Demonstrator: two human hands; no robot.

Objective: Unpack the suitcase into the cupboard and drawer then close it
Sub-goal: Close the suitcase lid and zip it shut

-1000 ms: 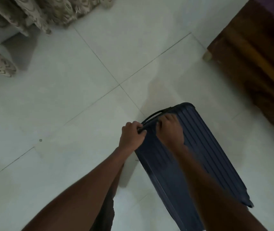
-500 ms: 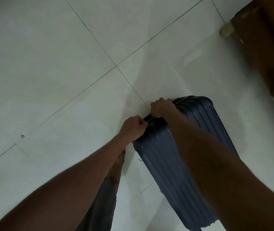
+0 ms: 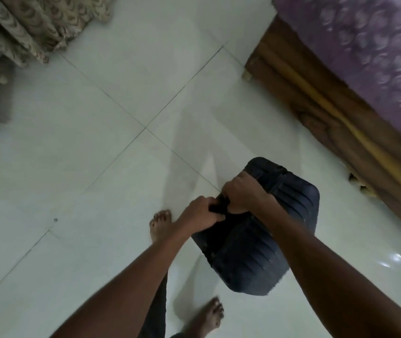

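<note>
Head view: both hands, left hand [image 3: 200,214] and right hand [image 3: 242,194], curled tight round suitcase [image 3: 255,242] handle; bed frame [image 3: 316,98] near its right edge; open tile floor [image 3: 97,154] left.

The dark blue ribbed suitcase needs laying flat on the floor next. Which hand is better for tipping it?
Probably right. The right hand grips the handle over the dark blue ribbed suitcase, its arm lying along the shell. The left hand grips the handle's outer end.
</note>
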